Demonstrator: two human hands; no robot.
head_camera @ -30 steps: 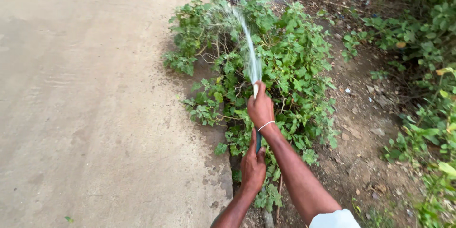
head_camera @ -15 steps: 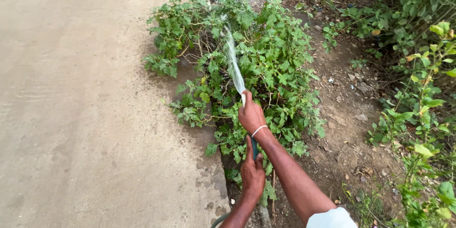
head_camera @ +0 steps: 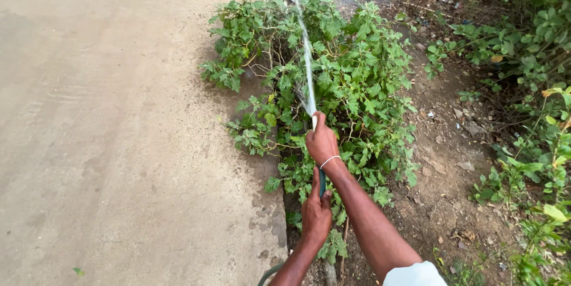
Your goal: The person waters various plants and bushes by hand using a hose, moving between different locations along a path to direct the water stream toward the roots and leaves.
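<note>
Concrete path [head_camera: 107, 131] filled the left of the frame. Near the bottom middle, the left hand [head_camera: 316, 213] was closed around the green hose [head_camera: 322, 183]; just above it, the right hand [head_camera: 322, 142] squeezed the tip. Keeping both grips tight looked best, so water [head_camera: 307, 66] reached the leafy bush [head_camera: 357, 83] in the upper middle.

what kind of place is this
Probably a roadside verge or garden edge outdoors. A bare concrete road borders a strip of dry dirt with a leafy green bush. The right hand and left hand grip a hose spraying water.
</note>
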